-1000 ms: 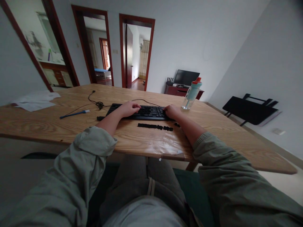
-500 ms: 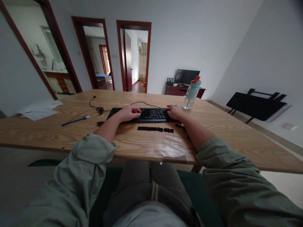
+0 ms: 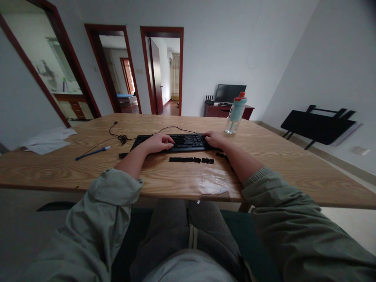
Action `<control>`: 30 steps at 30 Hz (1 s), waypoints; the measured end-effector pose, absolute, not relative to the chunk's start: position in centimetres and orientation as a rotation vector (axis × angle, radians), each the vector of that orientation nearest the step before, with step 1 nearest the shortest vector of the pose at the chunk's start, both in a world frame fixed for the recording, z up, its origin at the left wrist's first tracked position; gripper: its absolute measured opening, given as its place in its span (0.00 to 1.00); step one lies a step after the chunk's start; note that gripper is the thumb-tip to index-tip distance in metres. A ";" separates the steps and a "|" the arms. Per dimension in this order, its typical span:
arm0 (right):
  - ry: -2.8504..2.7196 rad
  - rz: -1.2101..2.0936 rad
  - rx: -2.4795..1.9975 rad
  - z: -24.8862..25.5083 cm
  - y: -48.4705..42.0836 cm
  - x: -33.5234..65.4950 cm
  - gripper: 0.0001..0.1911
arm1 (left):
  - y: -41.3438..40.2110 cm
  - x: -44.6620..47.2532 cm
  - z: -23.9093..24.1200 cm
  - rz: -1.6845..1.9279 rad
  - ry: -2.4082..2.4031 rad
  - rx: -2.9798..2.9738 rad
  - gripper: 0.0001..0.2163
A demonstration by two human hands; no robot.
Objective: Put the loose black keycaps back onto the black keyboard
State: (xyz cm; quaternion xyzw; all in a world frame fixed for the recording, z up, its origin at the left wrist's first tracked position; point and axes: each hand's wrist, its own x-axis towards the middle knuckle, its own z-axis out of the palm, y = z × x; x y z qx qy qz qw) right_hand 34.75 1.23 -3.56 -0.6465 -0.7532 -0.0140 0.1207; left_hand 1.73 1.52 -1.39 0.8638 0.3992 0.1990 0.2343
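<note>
A black computer keyboard (image 3: 188, 143) lies on the wooden table, some of its surface covered by my hands. My left hand (image 3: 158, 143) rests over its left half, fingers curled and thumb close to them above the keys; whatever they may pinch is hidden. At the right end, my right hand (image 3: 214, 140) grips the keyboard's edge. In front of it lies a row of loose black keycaps (image 3: 181, 159), with a few more keycaps (image 3: 219, 155) beside my right wrist.
A blue-handled brush (image 3: 91, 153) and a bundled black cable (image 3: 122, 138) lie to the left, with white paper (image 3: 48, 140) farther out. A clear bottle with a red and blue lid (image 3: 235, 114) stands beyond my right hand. Clear film (image 3: 212, 185) covers the table's near edge.
The whole view has shifted slightly. Both hands stay on the keyboard, and my left fingers seem a little more closed. The loose keycaps keep their arrangement.
</note>
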 end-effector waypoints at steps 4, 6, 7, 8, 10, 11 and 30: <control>-2.232 -0.101 -1.924 -3.3 1.0 34.0 0.21 | 1.4 1.9 -1.4 0.582 1.105 2.355 0.20; -2.223 -0.168 -1.980 -3.1 0.9 33.5 0.21 | 1.4 1.9 -1.4 0.611 1.097 2.368 0.20; -2.222 -0.200 -1.999 -3.0 0.9 33.2 0.21 | 1.5 1.8 -1.3 0.634 1.096 2.378 0.20; -2.220 -0.224 -2.012 -2.9 1.0 33.0 0.21 | 1.5 1.7 -1.3 0.664 1.101 2.389 0.20; -2.217 -0.246 -2.020 -2.7 1.3 32.6 0.21 | 1.7 1.4 -1.2 0.730 1.139 2.404 0.19; -2.217 -0.252 -2.018 -2.7 1.6 32.4 0.21 | 1.8 1.3 -1.1 0.755 1.164 2.410 0.19; -2.048 -0.286 -2.001 -3.9 3.9 31.4 0.24 | 3.8 1.1 -1.3 0.789 1.315 2.450 0.17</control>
